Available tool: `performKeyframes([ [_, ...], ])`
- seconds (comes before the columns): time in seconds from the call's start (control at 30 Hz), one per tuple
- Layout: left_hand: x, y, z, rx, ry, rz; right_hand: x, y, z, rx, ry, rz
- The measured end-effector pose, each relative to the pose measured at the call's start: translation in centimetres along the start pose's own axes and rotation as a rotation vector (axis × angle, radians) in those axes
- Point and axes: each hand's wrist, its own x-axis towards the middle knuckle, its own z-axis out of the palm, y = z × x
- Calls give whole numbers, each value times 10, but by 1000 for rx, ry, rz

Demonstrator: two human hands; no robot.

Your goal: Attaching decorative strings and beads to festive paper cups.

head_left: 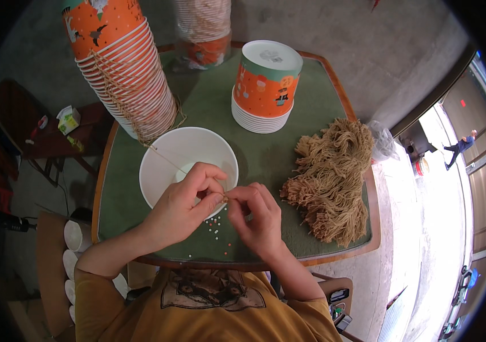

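Observation:
A white paper bucket (pixel 154 176) stands with its mouth up in front of me. Tan twine (pixel 166 159) comes from a hole at its far left rim and crosses the opening toward my fingers. My left hand (pixel 183 205) reaches over the bucket, thumb and forefinger pinched on the twine at the near right rim. My right hand (pixel 257 219) is just outside that rim, its fingertips closed on the same bit of twine and meeting the left's. The fingers hide the twine's end and any hole there. Small round paper bits (pixel 216 225) lie on the table before the bucket.
A tall stack of orange buckets (pixel 126 80) with twine handles stands at left. Upturned buckets (pixel 265 85) stand behind. A heap of cut twine (pixel 334 176) lies at right, beside a clear plastic bag (pixel 383 139). A wrapped stack (pixel 203 34) is at the table's far edge.

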Motion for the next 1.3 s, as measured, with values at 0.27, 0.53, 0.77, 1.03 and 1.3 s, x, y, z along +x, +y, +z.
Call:
performKeyframes([
  [0.27,-1,0,1,71,0,19,3,-3,-8,-195,-33,-151],
  [0.53,1,-6,3,-24,-150,36,1,1,-8,-24,-74,29],
  [0.77,-2,-4,1,61,-116,-26,-7,3,-6,139,-40,212],
  [1.03,-5,-1,1,391,-3,197,-11,2,-6,18,-48,73],
  [1.3,-11,-4,-1,545,89,305,-15,3,-6,-143,1,-116],
])
